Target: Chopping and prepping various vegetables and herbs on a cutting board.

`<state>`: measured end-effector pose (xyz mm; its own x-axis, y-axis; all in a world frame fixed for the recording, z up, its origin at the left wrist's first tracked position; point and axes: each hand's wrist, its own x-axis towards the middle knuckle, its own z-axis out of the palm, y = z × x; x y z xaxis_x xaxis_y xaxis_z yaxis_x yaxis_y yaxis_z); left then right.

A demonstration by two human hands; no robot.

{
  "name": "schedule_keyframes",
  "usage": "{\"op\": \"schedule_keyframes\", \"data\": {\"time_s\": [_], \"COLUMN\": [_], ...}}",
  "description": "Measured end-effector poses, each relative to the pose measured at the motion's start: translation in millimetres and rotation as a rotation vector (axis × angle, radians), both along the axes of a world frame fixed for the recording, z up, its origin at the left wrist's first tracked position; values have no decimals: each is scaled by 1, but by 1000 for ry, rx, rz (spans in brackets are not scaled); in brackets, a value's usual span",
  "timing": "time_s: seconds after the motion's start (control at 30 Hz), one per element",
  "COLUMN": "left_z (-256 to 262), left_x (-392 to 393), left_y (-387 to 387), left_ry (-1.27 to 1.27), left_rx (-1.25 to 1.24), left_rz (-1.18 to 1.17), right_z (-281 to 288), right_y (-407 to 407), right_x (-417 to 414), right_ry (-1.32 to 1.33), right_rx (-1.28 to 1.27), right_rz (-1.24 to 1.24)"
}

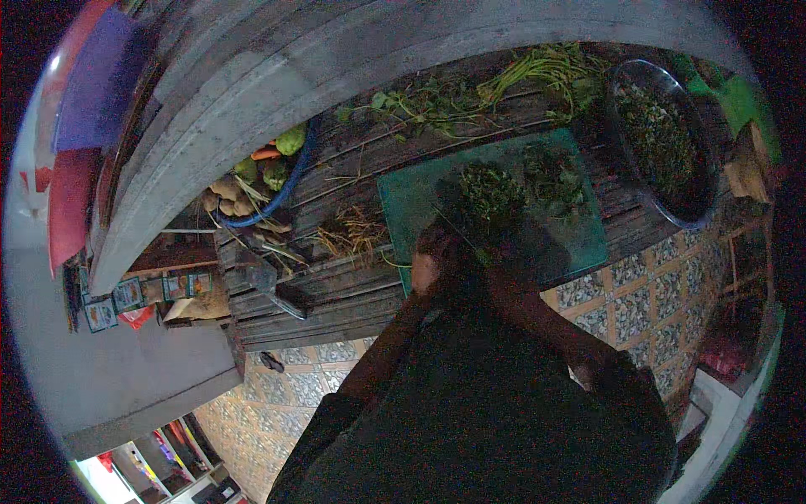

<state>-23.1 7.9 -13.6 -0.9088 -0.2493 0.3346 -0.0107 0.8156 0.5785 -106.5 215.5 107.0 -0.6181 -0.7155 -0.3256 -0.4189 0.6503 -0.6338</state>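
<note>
My left hand (428, 268) is curled low on a green cutting board (403, 189), its fingers in deep shade. A pale green stem (395, 261) sticks out to its left, so it appears closed on leafy greens, mostly hidden. Close beside it, my right hand (500, 277) is very dark. The thin blade of a knife (456, 227) slants up and left from that hand; its handle is hidden. Beyond the blade lies a heap of chopped greens (491, 192). More leafy greens (554, 179) rest on the board's right part.
Loose leafy stems (434, 107) and a bundle of green stalks (541, 75) lie behind the board. A basin of chopped greens (661, 138) stands right. Left are cut roots (352, 233), a blue-rimmed basin (296, 183) of vegetables, and what looks like a cleaver (271, 283) on the slatted table (340, 302).
</note>
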Motion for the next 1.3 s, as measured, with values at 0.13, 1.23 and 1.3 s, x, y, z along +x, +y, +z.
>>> {"op": "schedule_keyframes", "data": {"time_s": [0.13,1.23,1.3], "left_z": [-3,-6,-9], "left_x": [0,6,7], "left_y": [1,3,6], "left_ry": [-64,-327,-141], "left_rx": [87,365,68], "left_rz": [76,118,80], "right_z": [-7,-28,-56], "right_y": [-17,19,26], "right_x": [-6,3,7], "right_ry": [-28,297,468], "right_rx": [5,-125,-20], "right_rz": [-22,-15,162]}}
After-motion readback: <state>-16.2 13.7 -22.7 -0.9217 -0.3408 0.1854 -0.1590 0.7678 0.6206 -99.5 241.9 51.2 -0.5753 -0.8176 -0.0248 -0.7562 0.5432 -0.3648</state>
